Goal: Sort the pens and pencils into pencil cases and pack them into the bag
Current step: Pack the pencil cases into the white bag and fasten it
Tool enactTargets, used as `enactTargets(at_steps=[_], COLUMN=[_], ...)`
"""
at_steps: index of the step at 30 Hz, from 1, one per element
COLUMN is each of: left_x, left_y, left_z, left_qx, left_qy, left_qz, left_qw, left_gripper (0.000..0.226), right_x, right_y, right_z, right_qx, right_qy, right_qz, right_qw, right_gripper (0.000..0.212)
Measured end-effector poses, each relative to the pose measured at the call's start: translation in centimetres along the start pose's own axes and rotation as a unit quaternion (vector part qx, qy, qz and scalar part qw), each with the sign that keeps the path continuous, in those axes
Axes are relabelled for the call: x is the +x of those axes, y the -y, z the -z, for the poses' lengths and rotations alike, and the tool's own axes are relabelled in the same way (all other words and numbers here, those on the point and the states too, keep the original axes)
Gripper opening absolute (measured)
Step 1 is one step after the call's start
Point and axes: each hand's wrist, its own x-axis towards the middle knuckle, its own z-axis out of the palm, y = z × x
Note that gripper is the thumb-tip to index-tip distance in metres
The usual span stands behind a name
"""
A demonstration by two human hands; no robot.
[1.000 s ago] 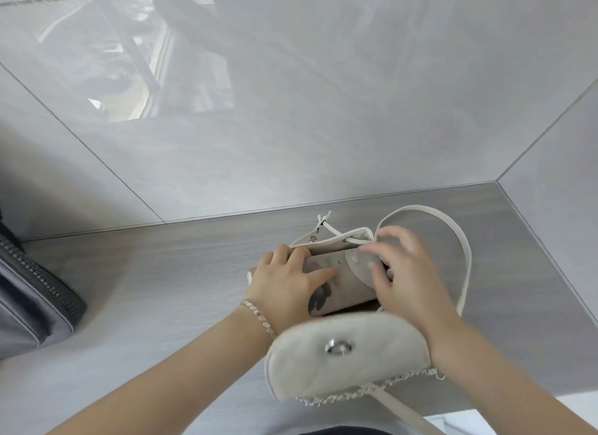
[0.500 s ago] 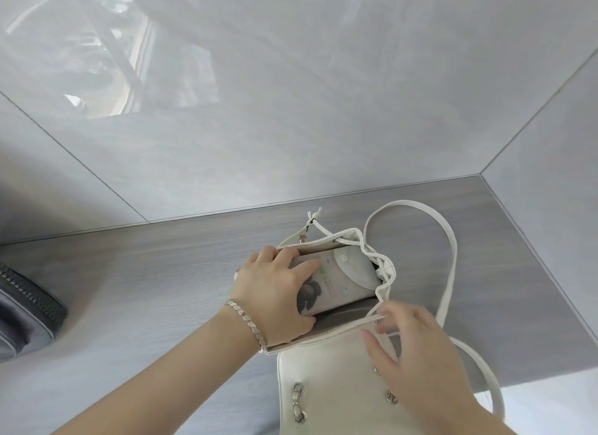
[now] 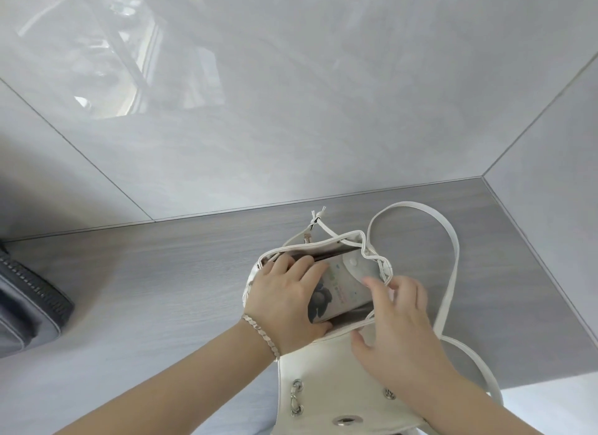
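Note:
A small white bag [image 3: 323, 379] lies on the grey wood-grain table, its flap folded toward me and its mouth open. A grey pencil case [image 3: 343, 289] with a dark print and a snap flap sits partly inside the mouth. My left hand [image 3: 284, 302] rests on the case's left end, fingers curled over it inside the bag. My right hand [image 3: 394, 331] is at the right side of the opening, fingertips touching the rim and the case's flap. No loose pens or pencils are in sight.
A dark grey zippered bag [image 3: 29, 305] lies at the left edge. The bag's white strap [image 3: 449, 272] loops to the right. Glossy grey walls [image 3: 291, 94] close the table at the back and right. The table's front edge [image 3: 550, 379] drops off at lower right.
The bag's flap went from covering the front to lying flat toward me. My right hand left the case's flap, dropped to the bag's front rim, then rose to the right rim.

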Motion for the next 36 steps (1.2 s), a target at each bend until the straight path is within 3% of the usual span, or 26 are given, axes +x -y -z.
enactTargets(at_steps=[5, 7, 10, 12, 16, 19, 20, 22, 24, 28, 33, 36], left_x=[0.7, 0.7, 0.5, 0.5, 0.7, 1.5, 1.6, 1.5, 0.8, -0.9, -1.8, -2.2], left_y=[-0.1, 0.0, 0.2, 1.0, 2.5, 4.3, 4.8, 5.8, 6.4, 9.0, 10.2, 9.9], left_z=[0.9, 0.6, 0.2, 0.1, 1.9, 3.2, 3.2, 2.9, 2.1, 2.2, 1.6, 0.9], left_qx=[-0.009, -0.008, -0.047, -0.054, -0.137, -0.207, -0.174, -0.064, 0.034, 0.126, 0.14, 0.116], left_qy=[0.06, 0.043, -0.002, 0.01, 0.067, 0.122, 0.118, 0.125, 0.101, -0.043, -0.109, -0.174], left_qz=[0.005, 0.001, -0.002, -0.01, -0.008, 0.031, 0.017, -0.04, -0.095, -0.146, -0.126, -0.1], left_qw=[0.998, 0.999, 0.999, 0.998, 0.988, 0.97, 0.978, 0.989, 0.99, 0.98, 0.976, 0.973], left_gripper=[0.101, 0.101, 0.101, 0.097, 0.084, 0.045, 0.044, 0.069, 0.084, 0.069, 0.067, 0.064], right_x=[1.7, 2.2, 3.5, 4.8, 7.2, 7.8, 7.8, 7.8, 7.8, 8.2, 10.3, 10.8], right_y=[0.8, 1.4, 2.8, 3.7, 3.9, 3.9, 3.9, 3.8, 3.3, 3.2, 3.5, 3.1], right_z=[1.6, 2.3, 2.4, 2.2, 1.4, 0.1, -0.2, -0.5, -0.6, 0.2, 0.5, 0.5], right_qx=[-0.073, -0.065, 0.074, 0.157, 0.155, 0.066, 0.033, 0.005, 0.012, 0.004, -0.034, 0.003], right_qy=[-0.009, -0.004, 0.103, 0.204, 0.26, 0.222, 0.192, 0.163, 0.162, 0.189, 0.252, 0.261], right_qz=[0.025, 0.093, 0.204, 0.202, 0.216, 0.265, 0.28, 0.289, 0.292, 0.276, 0.264, 0.234], right_qw=[0.997, 0.994, 0.971, 0.945, 0.928, 0.936, 0.94, 0.943, 0.943, 0.942, 0.93, 0.936], right_gripper=[0.067, 0.063, 0.062, 0.062, 0.07, 0.091, 0.092, 0.095, 0.103, 0.107, 0.063, 0.059])
